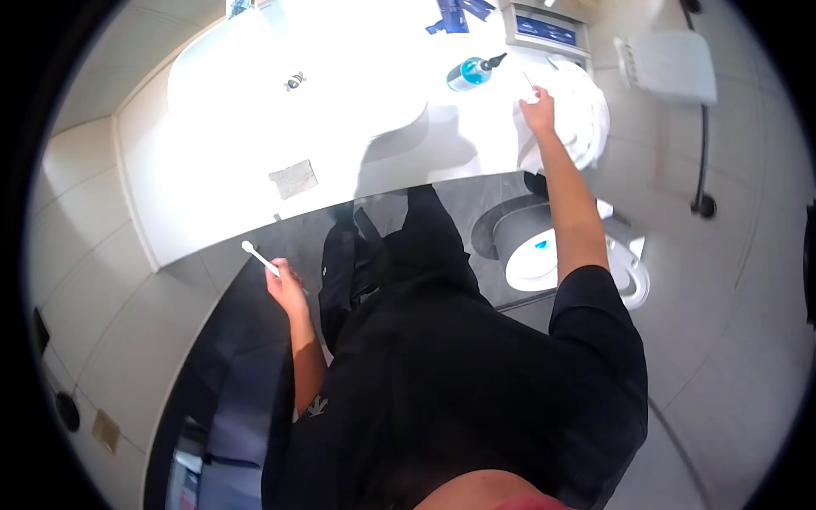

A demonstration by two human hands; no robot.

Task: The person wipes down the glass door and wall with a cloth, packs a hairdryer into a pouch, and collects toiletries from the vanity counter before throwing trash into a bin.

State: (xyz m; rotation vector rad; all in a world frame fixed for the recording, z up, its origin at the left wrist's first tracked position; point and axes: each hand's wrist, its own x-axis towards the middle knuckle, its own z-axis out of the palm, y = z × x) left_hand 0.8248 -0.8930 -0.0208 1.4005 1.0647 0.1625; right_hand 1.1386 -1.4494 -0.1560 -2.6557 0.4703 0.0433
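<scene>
My left hand point(288, 286) is closed around a slim white stick with a rounded end point(259, 257), held in front of the counter's near edge. That end points up and away to the left; its exact kind is unclear. Over the right part of the white counter point(229, 200), my right hand point(538, 110) has its fingers pinched together. A thin pale stick point(528, 79) seems to stick out beyond the fingertips, washed out by glare. Beside this hand are a pump bottle of blue liquid point(469, 75) and a bundled white towel point(582, 119).
A white sink with a metal drain point(295, 81) is set into the counter. A flat greyish packet point(293, 179) lies near the front edge. Blue wrappers point(455, 15) and a tray of blue packets point(546, 32) are at the back right. A toilet point(520, 270) stands below right.
</scene>
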